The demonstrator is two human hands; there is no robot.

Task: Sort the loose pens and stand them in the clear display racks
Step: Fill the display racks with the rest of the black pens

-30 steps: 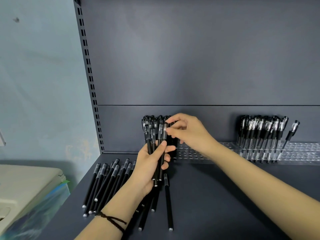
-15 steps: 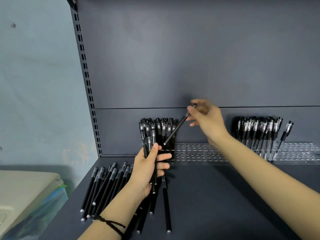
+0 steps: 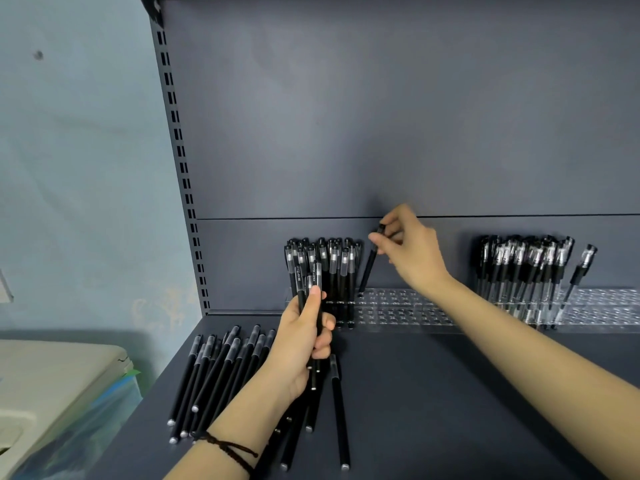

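Head view: right hand (image 3: 412, 251) is pinching one pen (image 3: 370, 265) over the rack (image 3: 398, 308); left hand (image 3: 304, 337) is gripping a bundle of pens (image 3: 308, 282) beside it.

A dark braided cord bracelet (image 3: 228, 448) circles the wrist just behind the left hand (image 3: 301, 344). Behind the right hand (image 3: 412, 251), the forearm is bare.
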